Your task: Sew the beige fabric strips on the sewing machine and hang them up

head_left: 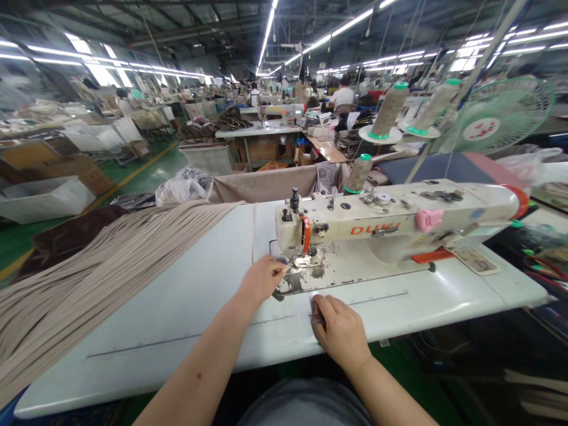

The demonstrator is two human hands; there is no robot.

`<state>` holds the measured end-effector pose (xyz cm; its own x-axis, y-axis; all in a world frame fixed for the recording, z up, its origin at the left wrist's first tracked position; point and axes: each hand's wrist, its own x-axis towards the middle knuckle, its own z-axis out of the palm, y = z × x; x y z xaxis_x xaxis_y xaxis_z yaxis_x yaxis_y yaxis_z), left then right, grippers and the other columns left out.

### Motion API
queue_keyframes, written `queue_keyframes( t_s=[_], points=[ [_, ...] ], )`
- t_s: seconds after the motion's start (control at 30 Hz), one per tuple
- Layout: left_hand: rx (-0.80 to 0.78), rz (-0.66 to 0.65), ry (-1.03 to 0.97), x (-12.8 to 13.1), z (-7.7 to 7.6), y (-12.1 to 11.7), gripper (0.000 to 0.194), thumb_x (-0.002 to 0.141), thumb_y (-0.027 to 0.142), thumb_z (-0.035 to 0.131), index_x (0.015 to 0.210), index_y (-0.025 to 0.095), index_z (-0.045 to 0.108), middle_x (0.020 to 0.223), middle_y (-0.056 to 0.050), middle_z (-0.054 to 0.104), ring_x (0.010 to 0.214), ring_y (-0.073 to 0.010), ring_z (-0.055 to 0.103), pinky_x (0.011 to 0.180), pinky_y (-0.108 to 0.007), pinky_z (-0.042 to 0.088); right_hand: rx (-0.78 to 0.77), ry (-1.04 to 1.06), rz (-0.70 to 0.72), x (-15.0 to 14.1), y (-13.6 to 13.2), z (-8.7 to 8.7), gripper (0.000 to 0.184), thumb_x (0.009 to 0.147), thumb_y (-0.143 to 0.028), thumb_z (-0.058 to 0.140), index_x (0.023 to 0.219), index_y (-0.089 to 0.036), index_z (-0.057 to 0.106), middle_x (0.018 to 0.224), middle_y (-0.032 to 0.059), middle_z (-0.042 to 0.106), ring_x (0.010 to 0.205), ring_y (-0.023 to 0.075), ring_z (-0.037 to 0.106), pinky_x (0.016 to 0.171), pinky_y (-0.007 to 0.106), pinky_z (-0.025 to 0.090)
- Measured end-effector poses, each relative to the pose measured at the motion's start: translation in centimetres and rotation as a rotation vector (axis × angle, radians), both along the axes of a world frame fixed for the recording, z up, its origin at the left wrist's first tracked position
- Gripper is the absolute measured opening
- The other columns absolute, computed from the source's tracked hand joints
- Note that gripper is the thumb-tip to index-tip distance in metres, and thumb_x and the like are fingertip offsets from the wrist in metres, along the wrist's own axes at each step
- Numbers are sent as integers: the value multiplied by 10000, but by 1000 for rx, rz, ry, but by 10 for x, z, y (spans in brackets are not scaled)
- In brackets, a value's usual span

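Observation:
My left hand (261, 277) rests on the white table (177, 296) just left of the needle area of a cream sewing machine (390, 222). Its fingers are pinched on a small piece I cannot make out, at the presser foot (304, 258). Nearer the front edge, my right hand (338, 328) is curled closed on the tabletop, with something small and dark under its fingers. The worn metal bed plate (328, 272) lies between the two hands.
A large pile of beige strips (102, 260) covers the table's left side and hangs off it. Thread cones (389, 109) stand behind the machine, a green fan (497, 115) at the right. White bins, boxes and other workstations with people fill the hall behind.

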<state>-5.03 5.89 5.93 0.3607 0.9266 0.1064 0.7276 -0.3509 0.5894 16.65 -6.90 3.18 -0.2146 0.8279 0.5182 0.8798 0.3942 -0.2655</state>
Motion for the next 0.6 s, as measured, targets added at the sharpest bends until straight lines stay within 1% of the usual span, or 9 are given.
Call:
queue_keyframes(
  t_s=[0.1,0.2,0.3,0.4,0.53,0.6],
  points=[
    [-3,26,-11,7,-3,-15,163,886,151,678,962,229,799,899,-15,627,762,-140,621,708,-263,498,-13,2,1,0,0,0,237,887,-117,493,1075,-169,628,848,49,610,743,223,531,691,335,379],
    [-27,64,-40,14,-5,-24,180,894,136,659,986,220,788,943,-26,626,810,-144,637,743,-264,509,-13,3,1,0,0,0,255,873,-112,491,1083,-166,627,852,50,610,744,224,529,695,336,386],
    [-57,82,-48,19,-6,-27,185,877,125,662,990,215,777,963,-33,624,825,-153,643,750,-268,520,-4,1,0,1,0,-2,273,856,-105,495,1087,-163,626,851,48,606,749,225,528,701,339,389],
    [-76,81,-48,24,-10,-28,178,855,138,684,998,212,760,987,-40,624,837,-160,653,767,-272,541,3,12,0,0,0,-3,271,839,-99,493,1066,-164,626,836,42,597,744,224,522,690,344,380],
    [-126,89,-56,31,-21,-30,153,908,210,648,1041,192,723,1037,-63,616,805,-154,671,795,-287,572,-20,22,-3,0,0,-3,242,820,-105,494,1017,-181,614,829,36,587,737,222,514,681,344,371],
    [-138,69,-43,34,-26,-31,173,938,229,606,1076,190,703,1041,-68,620,772,-151,674,775,-292,582,-36,23,-7,0,-1,-2,246,804,-104,497,1008,-184,607,830,35,583,743,222,517,689,341,376]
  ],
)
